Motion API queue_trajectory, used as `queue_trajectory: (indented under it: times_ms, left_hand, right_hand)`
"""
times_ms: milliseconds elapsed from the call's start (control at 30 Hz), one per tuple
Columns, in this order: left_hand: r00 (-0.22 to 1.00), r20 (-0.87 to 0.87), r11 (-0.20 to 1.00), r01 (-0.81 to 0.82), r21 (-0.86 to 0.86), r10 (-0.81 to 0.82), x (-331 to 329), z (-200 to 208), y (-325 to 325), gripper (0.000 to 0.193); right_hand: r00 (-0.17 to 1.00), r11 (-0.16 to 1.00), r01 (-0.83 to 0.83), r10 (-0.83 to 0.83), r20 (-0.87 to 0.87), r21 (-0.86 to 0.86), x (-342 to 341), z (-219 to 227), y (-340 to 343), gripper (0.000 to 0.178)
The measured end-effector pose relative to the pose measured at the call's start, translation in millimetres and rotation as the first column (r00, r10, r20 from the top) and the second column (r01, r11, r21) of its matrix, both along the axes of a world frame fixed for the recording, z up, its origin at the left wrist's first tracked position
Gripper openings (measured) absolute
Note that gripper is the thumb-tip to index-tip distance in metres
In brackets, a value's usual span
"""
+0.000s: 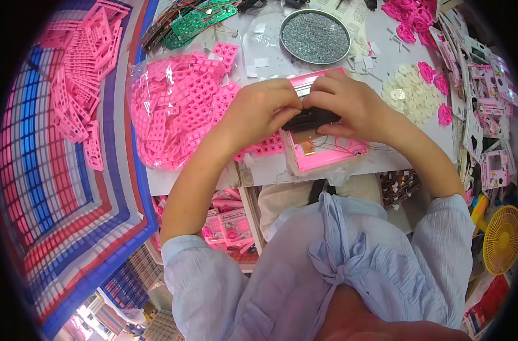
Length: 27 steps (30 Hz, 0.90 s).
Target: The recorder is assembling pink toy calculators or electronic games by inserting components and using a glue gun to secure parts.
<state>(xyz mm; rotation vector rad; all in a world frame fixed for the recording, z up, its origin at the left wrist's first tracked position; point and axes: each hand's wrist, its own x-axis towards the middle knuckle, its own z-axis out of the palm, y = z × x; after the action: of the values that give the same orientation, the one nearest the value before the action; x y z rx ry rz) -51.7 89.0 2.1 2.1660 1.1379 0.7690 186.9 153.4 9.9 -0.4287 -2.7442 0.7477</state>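
1. Location: the black block (pixel 310 119) sits over the middle of the pink case (pixel 333 163); whether it touches the case cannot be told.
2. Left hand (pixel 264 107): thumb and fingers drawn together, apparently pinching the block's left end; contact partly hidden.
3. Right hand (pixel 347 105): fingers curled over the block's right part, thumb beneath, clamped on it.
4. Handling: block judged light, stiff and smooth, so liable to slip. Case judged rigid, thin-walled and easily scratched.
5. Weak point: thin wires (pixel 378 147) at the case's right side; judged fragile under a tug.
6. Recommended hold: block by both ends; case by its outer rim, away from the wires.
7. Surroundings: bagged pink keypads (pixel 176 111) left of the case; round pan (pixel 318 62) beyond it; white discs (pixel 409 94) to its right.
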Motion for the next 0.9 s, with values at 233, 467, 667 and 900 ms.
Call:
queue_trajectory:
  times_ms: [233, 467, 667, 900]
  left_hand:
    - [0.986, 0.024, 0.986, -0.163, -0.04, 0.164, 2, -4, -28, 0.015]
    - [0.913, -0.014, 0.81, -0.369, -0.455, 0.408, 14, 5, -23, 0.012]
    - [0.962, 0.041, 0.914, -0.244, -0.324, 0.271, 9, -4, -17, 0.009]
    - [0.956, 0.165, 0.941, -0.19, -0.279, 0.242, 6, -15, -17, 0.008]
  right_hand:
    - [1.0, 1.0, -0.004, 0.004, 0.015, -0.007, 1, 0, 0, 0.053]
    - [1.0, 1.0, 0.007, -0.007, 0.02, 0.029, -2, 0, 0, 0.052]
    - [0.999, 1.0, -0.009, 0.008, 0.038, 0.025, -1, 2, 0, 0.053]
    - [0.999, 1.0, 0.012, -0.012, 0.031, 0.003, -2, 1, 0, 0.054]
